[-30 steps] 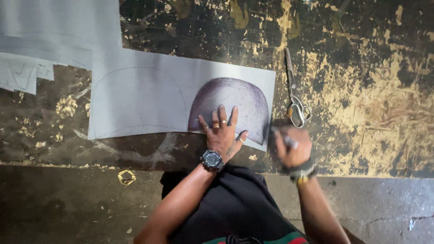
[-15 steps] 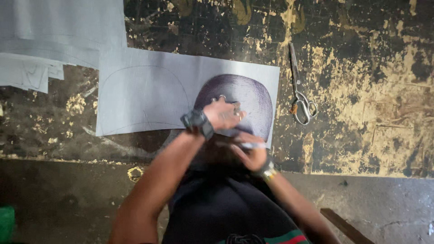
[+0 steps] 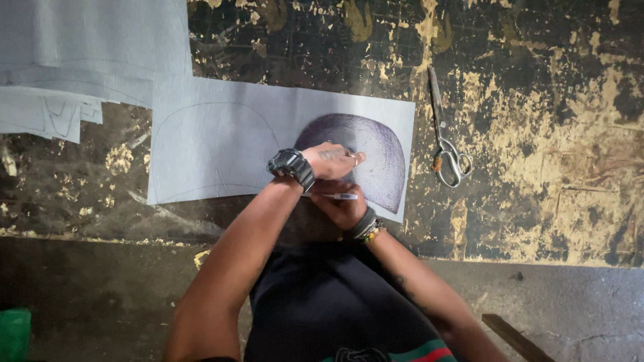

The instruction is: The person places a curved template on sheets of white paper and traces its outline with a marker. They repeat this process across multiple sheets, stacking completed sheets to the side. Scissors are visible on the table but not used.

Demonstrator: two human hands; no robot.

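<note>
Grey fabric sheet lies flat on the scarred bench; left hand presses the purple dome-shaped template, right hand pinches a pen

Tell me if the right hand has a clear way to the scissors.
Probably yes. The scissors lie on bare table right of the fabric; nothing lies between them and the right hand, though it holds a pen.
</note>
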